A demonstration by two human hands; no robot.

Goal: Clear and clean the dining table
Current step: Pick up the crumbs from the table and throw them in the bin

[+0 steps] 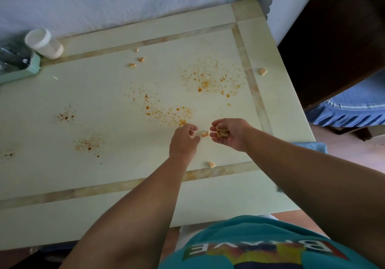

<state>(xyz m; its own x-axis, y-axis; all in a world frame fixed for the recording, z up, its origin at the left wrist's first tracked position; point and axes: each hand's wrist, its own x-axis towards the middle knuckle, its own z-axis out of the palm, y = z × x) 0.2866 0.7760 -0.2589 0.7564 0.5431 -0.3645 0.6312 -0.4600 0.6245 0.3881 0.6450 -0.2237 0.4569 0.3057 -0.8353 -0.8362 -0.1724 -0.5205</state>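
The pale green dining table [104,181] carries orange sauce splatters [205,83] and scattered snack pieces. My right hand [229,134] is cupped palm up over the table and holds several collected snack pieces [221,133]. My left hand [184,138] hovers just to its left, fingers curled, holding nothing that I can see. One snack piece [205,134] lies on the table between the two hands. Another piece [211,164] lies nearer me. More pieces sit at the far side [132,65] and by the right edge [263,71].
A white lidded jar [44,43] stands at the far left corner beside a mint green tray [33,66] holding dark items. A white cloth-covered surface [125,0] runs behind the table. A blue ruffled seat [352,112] is to the right.
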